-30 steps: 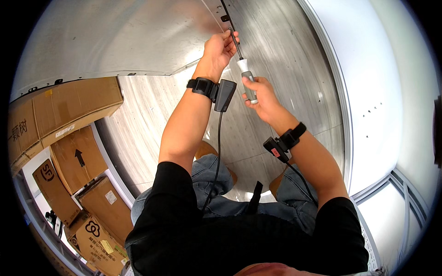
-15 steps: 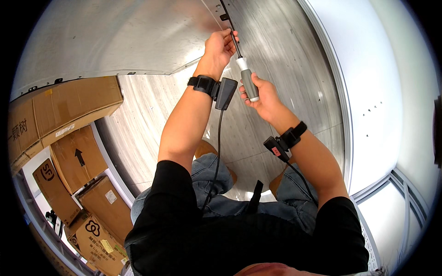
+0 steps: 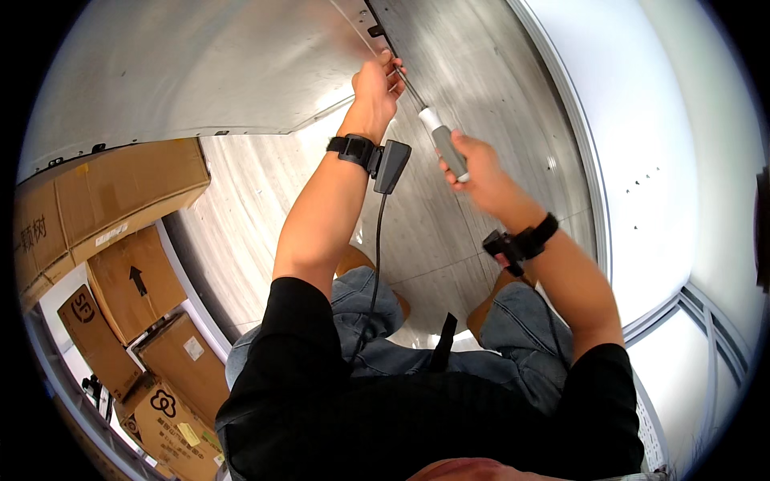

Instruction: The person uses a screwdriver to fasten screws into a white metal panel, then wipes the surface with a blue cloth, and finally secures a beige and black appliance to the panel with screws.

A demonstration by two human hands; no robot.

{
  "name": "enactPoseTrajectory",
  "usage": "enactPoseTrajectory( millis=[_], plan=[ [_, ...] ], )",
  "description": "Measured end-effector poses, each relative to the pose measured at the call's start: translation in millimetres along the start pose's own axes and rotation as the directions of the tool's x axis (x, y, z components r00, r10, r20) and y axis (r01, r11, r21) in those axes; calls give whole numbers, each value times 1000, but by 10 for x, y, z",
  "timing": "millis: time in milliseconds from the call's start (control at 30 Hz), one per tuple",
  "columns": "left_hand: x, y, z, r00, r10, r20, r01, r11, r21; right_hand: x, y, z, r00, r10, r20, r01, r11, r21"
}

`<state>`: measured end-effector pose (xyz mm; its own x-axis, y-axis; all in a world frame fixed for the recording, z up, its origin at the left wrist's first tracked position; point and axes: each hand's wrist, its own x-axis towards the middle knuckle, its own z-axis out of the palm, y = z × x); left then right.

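Note:
A screwdriver (image 3: 448,147) with a grey and white handle is in my right hand (image 3: 481,170), its fingers wrapped round the grip. The thin shaft slants up and left to the dark edge of a large metal panel (image 3: 216,72). There my left hand (image 3: 377,86) has its fingers curled together beside the shaft's far end. Those fingers hide the screwdriver's tip and whatever they pinch. Just beyond them a small black bracket (image 3: 375,31) sticks out from the panel edge.
Cardboard boxes (image 3: 132,180) are stacked at the left, below the panel. A long white panel (image 3: 650,160) with a metal-framed edge runs along the right. Wood-look flooring (image 3: 433,232) lies beneath my hands. Black cables (image 3: 378,248) hang from straps on both my wrists.
My right hand has moved right and slightly down, tilting the screwdriver further from the panel edge. My left hand has shifted slightly left and stays at the edge.

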<state>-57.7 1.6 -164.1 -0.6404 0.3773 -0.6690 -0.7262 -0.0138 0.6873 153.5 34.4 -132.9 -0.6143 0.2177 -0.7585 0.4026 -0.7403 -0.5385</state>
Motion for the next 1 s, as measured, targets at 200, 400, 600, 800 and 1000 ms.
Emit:
enactPoseTrajectory(
  millis=[200,400,600,800,1000],
  plan=[
    [-92,-17,53,1000,-7,23,4,992,125,-479,-1076,-568,989,-148,-12,119,843,-525],
    [-253,-152,554,946,-130,296,0,916,401,-1568,-1954,-1281,928,-319,-193,43,607,-794],
    [-873,-569,1644,844,-228,486,-169,746,644,-2359,-1514,-2191,880,-369,-298,137,800,-585],
    [-1253,-1518,2705,662,-346,665,-414,572,709,-2571,-437,-2831,732,-374,-570,400,912,-86],
    [-1302,-2433,3400,602,-212,770,-735,231,638,-2337,375,-3400,707,-287,-646,525,826,207]
  ],
)
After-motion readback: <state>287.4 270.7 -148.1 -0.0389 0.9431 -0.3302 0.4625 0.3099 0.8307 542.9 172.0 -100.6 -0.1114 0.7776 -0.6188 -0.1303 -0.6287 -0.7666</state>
